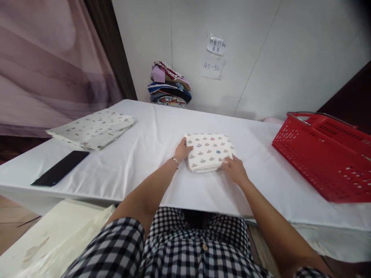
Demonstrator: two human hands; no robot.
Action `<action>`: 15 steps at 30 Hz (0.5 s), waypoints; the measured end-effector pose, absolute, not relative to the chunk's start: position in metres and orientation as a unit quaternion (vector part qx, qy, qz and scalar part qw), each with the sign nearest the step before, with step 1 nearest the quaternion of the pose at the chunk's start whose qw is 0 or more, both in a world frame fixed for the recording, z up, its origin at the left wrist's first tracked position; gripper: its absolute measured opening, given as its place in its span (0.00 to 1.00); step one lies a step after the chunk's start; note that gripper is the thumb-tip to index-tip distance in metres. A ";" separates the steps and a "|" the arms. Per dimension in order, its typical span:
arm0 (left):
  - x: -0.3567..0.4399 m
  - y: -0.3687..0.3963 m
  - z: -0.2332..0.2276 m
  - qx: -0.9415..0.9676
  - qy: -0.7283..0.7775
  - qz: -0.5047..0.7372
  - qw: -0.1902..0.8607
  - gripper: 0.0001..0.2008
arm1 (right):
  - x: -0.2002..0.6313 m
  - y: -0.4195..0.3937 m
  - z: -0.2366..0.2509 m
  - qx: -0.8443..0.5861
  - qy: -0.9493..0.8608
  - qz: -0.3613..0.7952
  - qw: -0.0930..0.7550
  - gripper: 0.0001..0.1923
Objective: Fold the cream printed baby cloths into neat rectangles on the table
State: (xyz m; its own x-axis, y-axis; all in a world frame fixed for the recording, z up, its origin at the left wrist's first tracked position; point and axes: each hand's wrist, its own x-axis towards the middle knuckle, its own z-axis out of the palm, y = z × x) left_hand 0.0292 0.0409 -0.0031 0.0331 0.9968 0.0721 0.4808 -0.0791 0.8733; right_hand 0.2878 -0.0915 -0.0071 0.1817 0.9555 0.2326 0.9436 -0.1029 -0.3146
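Note:
A folded white cloth [209, 151] printed with grey boat-like shapes and a few red and blue anchors lies on the white-covered table [156, 173] in front of me. My left hand [182, 150] grips its left edge, thumb on top and the other fingers partly hidden. At the near right corner, my right hand [235, 168] has its fingers bent and closed on the layered edge. The cloth is a neat, thick rectangle, with several layers showing along the near side.
A larger patterned cloth [94, 129] and a black flat device [60, 168] lie at the left. On the right stands a red perforated basket [321, 154]. Folded fabrics [169, 85] are stacked by the wall, where handwritten paper notes [213, 66] hang.

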 end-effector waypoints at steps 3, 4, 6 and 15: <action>0.022 0.047 0.004 0.620 0.593 0.355 0.372 0.29 | 0.280 -0.121 -0.008 -0.695 -0.689 -0.008 0.208 0.23; 0.021 0.045 0.006 0.620 0.598 0.346 0.371 0.29 | 0.283 -0.126 -0.008 -0.689 -0.691 -0.003 0.219 0.23; 0.021 0.036 0.007 0.628 0.607 0.327 0.361 0.28 | 0.294 -0.126 -0.006 -0.693 -0.674 0.034 0.253 0.24; 0.027 -0.021 -0.005 0.635 0.623 0.314 0.333 0.33 | 0.321 -0.080 0.010 -0.776 -0.469 0.246 0.342 0.34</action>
